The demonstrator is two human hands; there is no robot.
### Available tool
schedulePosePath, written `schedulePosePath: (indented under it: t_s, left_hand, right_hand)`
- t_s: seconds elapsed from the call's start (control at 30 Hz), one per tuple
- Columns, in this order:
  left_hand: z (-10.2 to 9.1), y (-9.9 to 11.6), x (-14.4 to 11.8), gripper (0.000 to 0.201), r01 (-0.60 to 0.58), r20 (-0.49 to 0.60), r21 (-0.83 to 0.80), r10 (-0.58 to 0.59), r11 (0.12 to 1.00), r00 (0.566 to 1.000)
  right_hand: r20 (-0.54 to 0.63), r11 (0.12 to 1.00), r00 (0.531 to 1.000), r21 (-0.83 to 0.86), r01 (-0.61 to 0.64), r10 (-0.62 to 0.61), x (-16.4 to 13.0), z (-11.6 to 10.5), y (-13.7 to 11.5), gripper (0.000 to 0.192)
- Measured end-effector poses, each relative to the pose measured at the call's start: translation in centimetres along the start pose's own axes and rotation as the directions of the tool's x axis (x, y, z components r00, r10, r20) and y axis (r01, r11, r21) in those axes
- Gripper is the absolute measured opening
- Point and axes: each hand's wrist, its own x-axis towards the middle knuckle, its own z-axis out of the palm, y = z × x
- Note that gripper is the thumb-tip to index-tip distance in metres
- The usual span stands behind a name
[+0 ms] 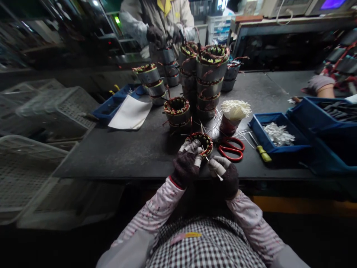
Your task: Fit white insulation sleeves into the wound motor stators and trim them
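Observation:
At the table's front edge, a motor stator point(208, 140) with red-brown windings sits under my hands. My left hand point(186, 163), in a dark glove with wrapped fingertips, grips its near left rim, some fingers reaching inside. Just right of the rim, my right hand point(225, 174) is closed in a pinch on a thin white strip; its end pokes out below the fingers. Red-handled scissors point(232, 149) lie beside the stator. Behind them stands a red cup point(229, 125) packed with white strips point(235, 108), and loose strips are scattered around it.
Stacked stators point(209, 89) rise behind my hands, with a shorter stack point(177, 113) nearer. A screwdriver point(263, 153) lies by a blue bin point(292, 149) of white pieces. White paper point(131, 113) is at left. A co-worker point(167, 22) stands opposite; another person's gloved hand point(320, 83) is at right.

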Motion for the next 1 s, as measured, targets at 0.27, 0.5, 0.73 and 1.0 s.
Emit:
schedulePosePath:
  t_s: [0.27, 0.5, 0.73, 1.0]
  left_hand:
    - [1.1, 0.5, -0.6, 0.024, 0.193, -0.057, -0.081, -0.198, 0.978, 0.979]
    - [1.9, 0.9, -0.8, 0.022, 0.246, -0.104, -0.194, -0.269, 0.950, 0.957]
    - [2.8, 0.8, -1.7, 0.029, 0.271, -0.142, -0.184, -0.298, 0.945, 0.944]
    - [2.4, 0.7, -1.5, 0.028, 0.219, -0.128, -0.137, -0.236, 0.966, 0.963]
  right_hand:
    - [-0.171, 0.977, 0.984, 0.214, -0.009, 0.047, 0.6, 0.0, -0.7, 0.029]
    - [0.175, 0.819, 0.923, 0.428, -0.384, 0.341, 2.7, -1.8, -4.2, 0.041]
    - [0.265, 0.870, 0.876, 0.187, -0.457, 0.403, 3.6, -2.1, -5.2, 0.041]
    - [0.235, 0.891, 0.880, 0.094, -0.444, 0.413, 4.2, -1.9, -4.7, 0.037]
